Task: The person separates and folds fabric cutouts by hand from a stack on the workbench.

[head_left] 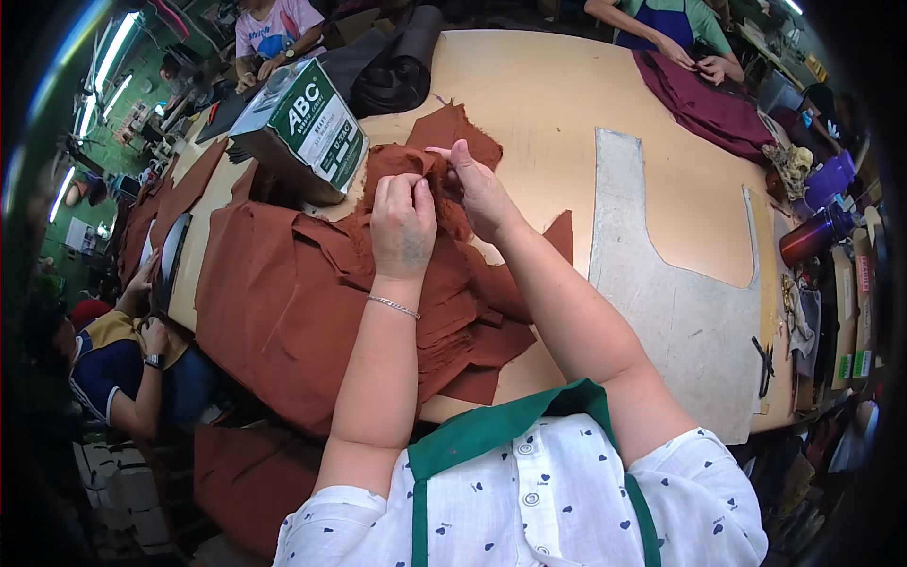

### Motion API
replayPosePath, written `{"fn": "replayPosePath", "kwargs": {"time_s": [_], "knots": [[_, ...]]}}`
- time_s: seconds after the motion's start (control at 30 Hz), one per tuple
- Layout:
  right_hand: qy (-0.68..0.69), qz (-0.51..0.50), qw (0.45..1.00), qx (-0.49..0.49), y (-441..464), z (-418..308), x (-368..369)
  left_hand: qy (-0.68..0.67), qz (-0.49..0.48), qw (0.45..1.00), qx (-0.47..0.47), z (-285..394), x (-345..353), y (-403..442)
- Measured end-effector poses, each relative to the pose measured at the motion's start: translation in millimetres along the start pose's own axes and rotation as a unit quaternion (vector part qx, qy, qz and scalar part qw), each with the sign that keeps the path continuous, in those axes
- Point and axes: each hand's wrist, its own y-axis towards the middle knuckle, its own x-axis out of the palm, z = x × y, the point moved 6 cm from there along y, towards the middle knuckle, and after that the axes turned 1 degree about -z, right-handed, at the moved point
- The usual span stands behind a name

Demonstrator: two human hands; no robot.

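Behind the boxy green-and-white ABC container (316,123) lies a black sheet roll (392,80); well right of it, a flat grey pattern (675,331). Beside it, rust-brown cloth (274,293) lies under the left hand (404,222), which pinches it, and the right hand (480,194), whose grip is unclear.

there is one abc carton (321,123); just beyond the carton, one black material roll (402,76); right of the carton, two bare hands (402,230), one bracelet (394,307), one grey pattern template (671,321).

Fluorescent tubes (117,42) glare far left of the brightly lit left hand (403,222); fisheye edges curve into black.
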Motion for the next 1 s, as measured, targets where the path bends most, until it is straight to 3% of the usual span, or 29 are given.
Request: {"fn": "replayPosePath", "kwargs": {"time_s": [0.07, 0.1, 0.17, 0.2, 0.3, 0.4, 0.5, 0.57, 0.63, 0.73, 0.8, 0.9, 0.97, 1.0], "knots": [[-0.019, -0.002, 1.000, -0.016, 2, 2, -2, -0.027, -0.013, 0.998, -0.046, -3, -1, -3], [-0.045, -0.004, 0.999, -0.025, -1, -1, 1, -0.145, -0.010, 0.980, -0.134, -16, 2, -8], [-0.097, -0.010, 0.994, -0.041, -8, -7, 10, -0.369, -0.001, 0.880, -0.298, -41, 14, -22], [-0.063, -0.016, 0.998, -0.025, -8, -8, 11, -0.404, 0.022, 0.865, -0.295, -38, 10, -22], [-0.166, 0.015, 0.979, -0.114, 6, 0, 8, -0.434, 0.020, 0.862, -0.260, -36, 2, -25], [-0.443, 0.063, 0.878, -0.168, 4, -15, 9, -0.451, -0.094, 0.870, -0.177, -18, -6, -26], [-0.422, 0.121, 0.874, -0.207, 25, -14, -24, -0.580, -0.159, 0.783, -0.160, 10, -35, -26], [-0.420, 0.182, 0.876, -0.155, 26, -25, -32, -0.624, -0.063, 0.726, -0.281, -3, -64, -52], [-0.397, 0.258, 0.877, -0.082, 37, -15, -65, -0.645, -0.131, 0.748, -0.083, 11, -99, -59], [-0.264, 0.187, 0.936, -0.141, 52, -1, -65, -0.358, -0.361, 0.851, -0.131, 1, -127, -84], [-0.187, 0.133, 0.960, -0.161, 49, 4, -48, -0.177, -0.436, 0.871, -0.143, 4, -138, -88], [-0.147, 0.089, 0.977, -0.129, 26, -4, -10, -0.256, -0.175, 0.941, -0.136, 19, -146, -53], [-0.158, 0.087, 0.979, -0.090, 9, -7, 10, -0.324, -0.088, 0.920, -0.203, 16, -120, -32], [-0.163, 0.063, 0.972, -0.158, 11, 0, 14, -0.316, -0.098, 0.915, -0.232, 11, -96, -25]]}}
